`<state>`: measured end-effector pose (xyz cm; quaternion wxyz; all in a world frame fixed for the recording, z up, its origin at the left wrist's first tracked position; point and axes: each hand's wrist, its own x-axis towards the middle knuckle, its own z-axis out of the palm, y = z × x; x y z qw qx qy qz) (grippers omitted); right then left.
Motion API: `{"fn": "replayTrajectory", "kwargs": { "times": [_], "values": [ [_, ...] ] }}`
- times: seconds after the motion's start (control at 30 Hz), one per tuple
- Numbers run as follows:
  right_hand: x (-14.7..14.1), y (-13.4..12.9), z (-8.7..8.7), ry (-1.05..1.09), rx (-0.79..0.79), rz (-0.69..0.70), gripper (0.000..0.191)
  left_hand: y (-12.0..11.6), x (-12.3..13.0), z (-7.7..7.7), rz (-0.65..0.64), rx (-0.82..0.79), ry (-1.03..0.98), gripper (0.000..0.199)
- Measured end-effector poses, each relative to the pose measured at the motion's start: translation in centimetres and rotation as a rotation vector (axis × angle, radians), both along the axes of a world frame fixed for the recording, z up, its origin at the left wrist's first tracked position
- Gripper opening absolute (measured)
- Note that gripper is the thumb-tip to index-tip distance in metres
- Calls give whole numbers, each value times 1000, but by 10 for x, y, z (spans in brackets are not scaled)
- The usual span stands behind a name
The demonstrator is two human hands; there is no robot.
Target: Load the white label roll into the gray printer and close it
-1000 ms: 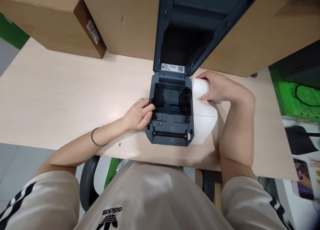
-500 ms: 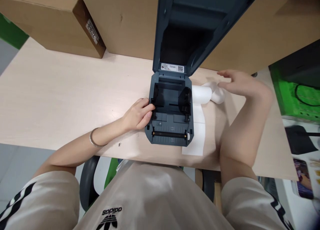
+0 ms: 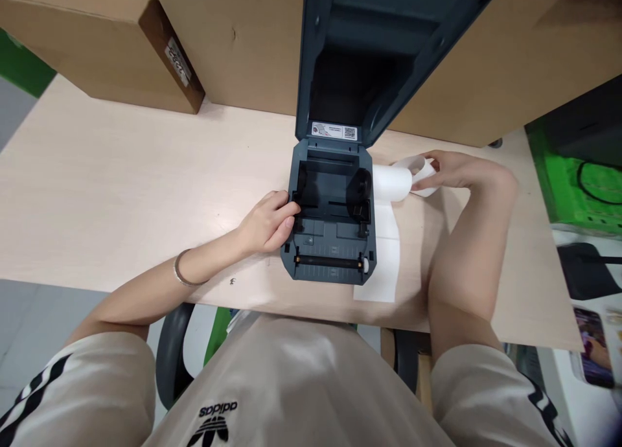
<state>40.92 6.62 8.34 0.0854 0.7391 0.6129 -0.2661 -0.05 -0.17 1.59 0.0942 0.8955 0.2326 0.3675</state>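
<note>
On the worktop (image 3: 146, 175), grips the open plastic printer (image 3: 318, 229) (with a black roller (image 3: 330, 262) inside and a lid (image 3: 383, 22) cut off above) by its left rim with curled left hand (image 3: 272, 223). With right hand (image 3: 451, 168), loosely pinches a white paper loop (image 3: 426, 172) beside the smooth roll (image 3: 391, 183), partly hidden by the printer.

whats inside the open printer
The printer shows a black roller near its front and a round black holder; the left hand covers part of the printer's left side.
</note>
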Motion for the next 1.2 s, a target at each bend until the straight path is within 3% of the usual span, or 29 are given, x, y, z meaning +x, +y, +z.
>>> {"fn": "replayTrajectory", "kwargs": {
  "times": [0.1, 0.2, 0.37, 0.43, 0.5, 0.6, 0.73, 0.87, 0.93, 1.1, 1.2],
  "values": [
    [-3, -1, 2, 34, -32, -27, 59, 0, 0, 0, 2, 10, -2, 42],
    [-4, -4, 11, 29, 36, -40, 42, -1, -1, -1, 6, 6, 1, 41],
    [-20, -33, 52, -96, 344, -63, 32, 0, -2, -3, 16, -7, 6, 44],
    [-37, -53, 69, -96, 495, 16, 33, 0, -1, -4, 16, -10, 9, 44],
    [-59, -70, 80, 24, 636, 181, 46, -1, -1, -4, 14, -7, 7, 44],
    [-95, -82, 76, 259, 744, 440, 63, -1, -1, -3, 13, 6, -1, 43],
    [-134, -73, 47, 341, 708, 632, 68, -1, -1, -3, 13, -10, 18, 44],
    [-149, -62, 28, 344, 636, 675, 74, 0, -1, -2, 13, -29, 32, 47],
    [-147, -61, 29, 366, 619, 674, 70, 0, -2, -2, 12, -38, 32, 47],
    [-140, -69, 44, 413, 478, 692, 16, 1, -2, -4, 13, -9, 37, 49],
    [-144, -78, 52, 417, 385, 686, 23, 2, -1, -6, 10, 19, 27, 49]
  ]
}}
